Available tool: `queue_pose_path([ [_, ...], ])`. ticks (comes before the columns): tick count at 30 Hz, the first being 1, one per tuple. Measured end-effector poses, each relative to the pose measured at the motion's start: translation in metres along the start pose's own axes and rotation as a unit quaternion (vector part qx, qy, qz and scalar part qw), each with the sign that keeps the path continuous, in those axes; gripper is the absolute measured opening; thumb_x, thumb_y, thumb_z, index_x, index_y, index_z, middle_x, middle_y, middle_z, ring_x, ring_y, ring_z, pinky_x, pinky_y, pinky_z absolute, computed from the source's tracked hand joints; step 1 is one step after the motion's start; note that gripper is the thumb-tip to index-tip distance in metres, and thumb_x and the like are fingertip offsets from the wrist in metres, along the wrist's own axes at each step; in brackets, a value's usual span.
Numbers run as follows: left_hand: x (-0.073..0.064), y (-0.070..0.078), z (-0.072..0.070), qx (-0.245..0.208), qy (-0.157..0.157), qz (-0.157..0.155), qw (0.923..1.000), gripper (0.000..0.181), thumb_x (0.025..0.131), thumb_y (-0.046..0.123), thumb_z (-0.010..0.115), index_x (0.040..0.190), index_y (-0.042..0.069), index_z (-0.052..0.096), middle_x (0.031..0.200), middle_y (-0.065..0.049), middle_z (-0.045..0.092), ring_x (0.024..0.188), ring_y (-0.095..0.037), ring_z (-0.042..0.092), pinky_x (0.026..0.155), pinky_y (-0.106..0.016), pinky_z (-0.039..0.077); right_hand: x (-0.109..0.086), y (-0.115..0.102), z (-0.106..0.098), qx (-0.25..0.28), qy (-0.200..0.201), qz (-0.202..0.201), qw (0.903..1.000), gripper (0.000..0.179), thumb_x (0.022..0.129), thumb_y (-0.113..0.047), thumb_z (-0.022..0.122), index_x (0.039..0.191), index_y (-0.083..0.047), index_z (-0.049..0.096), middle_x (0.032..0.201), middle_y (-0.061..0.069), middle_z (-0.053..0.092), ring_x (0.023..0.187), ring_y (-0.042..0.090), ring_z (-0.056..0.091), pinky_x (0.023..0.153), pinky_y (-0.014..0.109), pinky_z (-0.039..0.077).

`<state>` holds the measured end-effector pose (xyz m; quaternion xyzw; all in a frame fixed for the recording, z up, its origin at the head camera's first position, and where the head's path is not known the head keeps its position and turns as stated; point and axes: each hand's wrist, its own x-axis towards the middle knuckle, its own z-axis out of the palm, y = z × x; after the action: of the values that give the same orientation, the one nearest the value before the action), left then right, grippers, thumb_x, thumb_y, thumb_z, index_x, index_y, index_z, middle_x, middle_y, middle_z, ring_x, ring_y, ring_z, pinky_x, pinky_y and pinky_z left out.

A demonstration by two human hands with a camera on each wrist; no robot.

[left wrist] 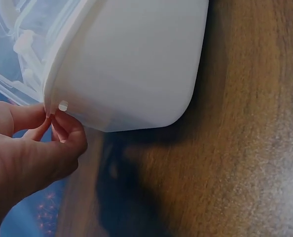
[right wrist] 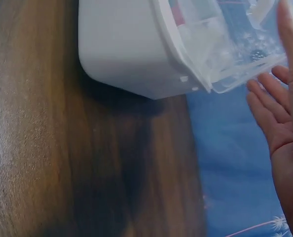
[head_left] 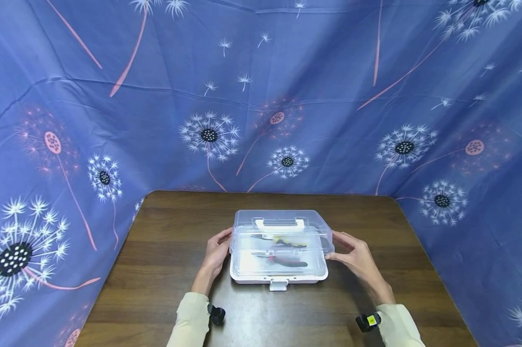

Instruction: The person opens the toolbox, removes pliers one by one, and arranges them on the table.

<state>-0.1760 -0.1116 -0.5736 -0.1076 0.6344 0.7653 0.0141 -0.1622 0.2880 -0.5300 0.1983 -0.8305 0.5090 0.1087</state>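
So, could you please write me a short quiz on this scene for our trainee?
1. Which lies nearer the latch: the yellow tool or the red tool?
2. True or false: the left grip holds the yellow tool.
3. What is printed on the cloth behind the table?
a) stripes
b) dandelions
c) stars

Key:
1. The red tool.
2. False; the left grip is at the edge of the box.
3. b
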Motion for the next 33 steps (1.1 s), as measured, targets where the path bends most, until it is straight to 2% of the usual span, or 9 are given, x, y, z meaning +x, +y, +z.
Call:
queue_pose_path([
  [3,0.001,0.000,0.000,0.003,0.000,-0.005,1.0000,0.041,0.098,-0.004,0.059,0.138,-0.010,0.057,0.119,-0.014,0.065,0.088,-0.009,0.060,0.070,-0.019,0.050,0.004,0.001,0.002,0.005,0.016,0.008,0.9998,0.060,0.068,0.011,0.089,0.123,0.010,0.066,0.117,0.027,0.069,0.110,-0.004,0.062,0.093,0.017,0.051],
  [8,0.004,0.002,-0.002,0.010,-0.005,-0.021,0.9997,0.043,0.097,-0.005,0.059,0.140,-0.008,0.057,0.116,-0.010,0.063,0.080,-0.009,0.056,0.067,-0.021,0.048,0.022,-0.027,0.004,0.020,0.052,0.057,0.9968,0.042,0.080,0.006,0.084,0.119,0.007,0.066,0.113,0.022,0.071,0.104,-0.002,0.064,0.093,0.023,0.054],
  [10,0.006,0.002,-0.003,0.011,-0.007,-0.028,0.9995,0.042,0.099,-0.001,0.062,0.140,-0.006,0.057,0.116,-0.010,0.063,0.077,-0.008,0.054,0.066,-0.022,0.046,0.033,-0.041,0.004,0.013,0.063,0.058,0.9962,0.035,0.086,0.000,0.081,0.117,0.006,0.068,0.111,0.019,0.071,0.100,-0.001,0.065,0.091,0.022,0.054],
  [14,0.007,0.003,-0.004,0.011,-0.016,-0.035,0.9992,0.041,0.099,0.001,0.063,0.140,-0.004,0.058,0.123,-0.014,0.060,0.076,-0.007,0.052,0.066,-0.022,0.046,0.052,-0.050,0.005,-0.010,0.077,0.048,0.9958,0.025,0.091,-0.004,0.077,0.112,0.006,0.069,0.103,0.019,0.071,0.092,0.003,0.067,0.084,0.017,0.055],
  [18,0.008,0.004,-0.005,0.009,-0.020,-0.037,0.9991,0.040,0.100,-0.001,0.062,0.139,-0.005,0.058,0.123,-0.014,0.062,0.076,-0.007,0.054,0.064,-0.020,0.047,0.067,-0.050,0.006,-0.018,0.083,0.047,0.9953,0.020,0.096,-0.009,0.072,0.108,0.006,0.068,0.097,0.020,0.070,0.086,0.010,0.070,0.077,0.018,0.055],
  [24,0.010,0.005,-0.006,0.008,-0.026,-0.040,0.9988,0.037,0.100,-0.001,0.061,0.137,-0.003,0.062,0.119,-0.009,0.065,0.076,-0.008,0.056,0.062,-0.021,0.047,0.087,-0.043,0.006,0.025,0.074,0.077,0.9940,0.031,0.105,-0.017,0.060,0.111,0.013,0.066,0.102,0.032,0.069,0.089,0.037,0.072,0.077,0.026,0.059],
  [29,0.009,0.004,-0.007,0.019,-0.034,-0.033,0.9987,0.037,0.100,-0.001,0.061,0.137,-0.003,0.061,0.123,-0.013,0.066,0.081,-0.009,0.059,0.063,-0.021,0.048,0.101,-0.021,0.010,0.057,0.075,0.096,0.9909,0.035,0.108,-0.015,0.054,0.115,0.017,0.063,0.103,0.036,0.065,0.088,0.031,0.072,0.077,0.033,0.060],
  [33,0.008,0.004,-0.007,0.024,-0.031,-0.030,0.9988,0.037,0.100,-0.002,0.060,0.137,-0.003,0.061,0.124,-0.013,0.066,0.084,-0.009,0.059,0.065,-0.021,0.049,0.111,0.003,0.014,0.052,0.076,0.094,0.9914,0.032,0.108,-0.016,0.055,0.119,0.014,0.063,0.104,0.033,0.065,0.086,0.026,0.072,0.074,0.027,0.060],
])
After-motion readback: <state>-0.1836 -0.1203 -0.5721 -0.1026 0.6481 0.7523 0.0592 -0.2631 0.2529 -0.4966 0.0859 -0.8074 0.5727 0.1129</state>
